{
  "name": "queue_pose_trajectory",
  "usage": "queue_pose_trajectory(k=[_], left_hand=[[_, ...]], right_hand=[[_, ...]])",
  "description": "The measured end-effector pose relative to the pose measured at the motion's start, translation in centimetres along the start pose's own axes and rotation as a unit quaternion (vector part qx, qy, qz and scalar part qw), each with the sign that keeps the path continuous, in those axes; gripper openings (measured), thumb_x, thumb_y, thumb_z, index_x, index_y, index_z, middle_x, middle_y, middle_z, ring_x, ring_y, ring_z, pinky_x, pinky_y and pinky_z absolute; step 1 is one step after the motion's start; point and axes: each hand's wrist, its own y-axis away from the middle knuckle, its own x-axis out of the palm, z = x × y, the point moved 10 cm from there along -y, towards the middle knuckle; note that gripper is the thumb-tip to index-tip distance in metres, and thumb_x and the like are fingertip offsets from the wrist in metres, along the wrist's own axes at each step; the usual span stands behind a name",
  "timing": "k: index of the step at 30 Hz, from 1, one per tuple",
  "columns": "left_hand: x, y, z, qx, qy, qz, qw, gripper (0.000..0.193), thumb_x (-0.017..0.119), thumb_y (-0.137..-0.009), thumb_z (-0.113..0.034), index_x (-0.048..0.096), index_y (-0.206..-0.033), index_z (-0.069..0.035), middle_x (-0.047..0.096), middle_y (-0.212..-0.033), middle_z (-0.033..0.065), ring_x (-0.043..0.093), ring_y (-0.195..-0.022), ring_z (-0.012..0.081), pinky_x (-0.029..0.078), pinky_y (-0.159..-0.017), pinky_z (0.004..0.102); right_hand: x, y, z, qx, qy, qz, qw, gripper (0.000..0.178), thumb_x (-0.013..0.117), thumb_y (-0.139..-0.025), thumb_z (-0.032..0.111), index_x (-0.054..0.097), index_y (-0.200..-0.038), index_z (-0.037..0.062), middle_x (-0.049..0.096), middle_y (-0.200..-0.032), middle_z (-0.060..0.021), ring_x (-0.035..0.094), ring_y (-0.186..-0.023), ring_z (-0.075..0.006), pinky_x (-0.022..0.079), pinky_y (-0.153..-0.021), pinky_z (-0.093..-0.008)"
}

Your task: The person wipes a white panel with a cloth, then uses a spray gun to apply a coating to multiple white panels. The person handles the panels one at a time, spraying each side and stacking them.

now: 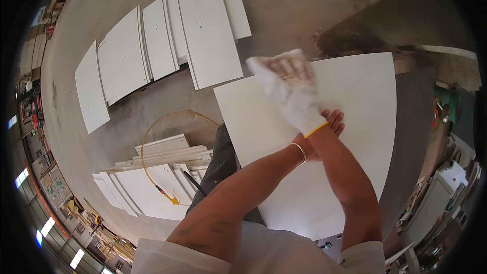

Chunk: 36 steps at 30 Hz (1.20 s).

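Observation:
A large white panel [355,187] lies in front of me, and both my arms cross over it. My right hand [290,83] wears a white knitted glove, brown with dirt over the fingers and edged in yellow at the cuff. It is above the panel's far left part, smeared by motion. A pale bulge shows at its left side; I cannot make out whether that is cloth or glove. My left hand [332,122] is bare, with a pale band at the wrist. It passes beneath my right wrist, fingers stretched out by the panel; the palm is hidden.
Several white boards [208,25] lie in a row at the far left. More boards [152,187] are stacked at the near left, with a yellow hose [144,147] looping over them. A dark grey surface [413,122] borders the panel's right side. Clutter lines the right edge.

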Motion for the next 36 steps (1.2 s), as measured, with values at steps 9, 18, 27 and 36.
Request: queue_pose_trajectory(k=[9, 18, 27, 36], left_hand=[[1.0, 0.4, 0.2, -0.051, 0.277, -0.033, 0.959, 0.061, 0.042, -0.101, -0.026, 0.036, -0.153, 0.005, 0.028, -0.165, 0.0238, 0.022, -0.156, 0.0369, 0.016, -0.130, 0.0526], [0.5, 0.6, -0.2, -0.060, 0.124, -0.113, 0.984, 0.060, 0.037, -0.102, -0.031, 0.039, -0.149, 0.007, 0.033, -0.163, 0.0239, 0.022, -0.157, 0.0360, 0.016, -0.130, 0.0536], [-0.3, 0.9, 0.7, -0.058, 0.116, -0.107, 0.986, 0.058, 0.042, -0.102, -0.026, 0.040, -0.150, 0.007, 0.037, -0.161, 0.0241, 0.029, -0.153, 0.0376, 0.022, -0.128, 0.0529], [-1.7, 0.8, 2.0, -0.036, 0.070, -0.096, 0.992, 0.060, 0.047, -0.100, -0.030, 0.045, -0.148, 0.006, 0.040, -0.159, 0.0237, 0.033, -0.150, 0.0397, 0.022, -0.127, 0.0538]], right_hand=[[0.8, -0.3, 2.1, -0.147, 0.054, 0.097, 0.983, 0.045, 0.063, -0.092, 0.028, 0.064, -0.136, 0.0189, 0.059, -0.147, -0.0026, 0.040, -0.149, -0.0216, 0.021, -0.126, -0.0442], [3.5, -2.6, 15.1, -0.262, -0.157, 0.052, 0.951, 0.043, 0.068, -0.089, 0.027, 0.068, -0.131, 0.0164, 0.052, -0.154, -0.0059, 0.038, -0.150, -0.0255, 0.031, -0.120, -0.0486], [2.1, -3.4, 14.1, -0.218, -0.106, 0.040, 0.969, 0.042, 0.069, -0.089, 0.027, 0.068, -0.128, 0.0146, 0.057, -0.147, -0.0056, 0.042, -0.146, -0.0262, 0.029, -0.121, -0.0488], [1.3, -0.6, 12.4, -0.213, -0.141, 0.086, 0.963, 0.036, 0.062, -0.091, 0.027, 0.073, -0.123, 0.0133, 0.065, -0.138, -0.0053, 0.046, -0.142, -0.0246, 0.024, -0.125, -0.0427]])
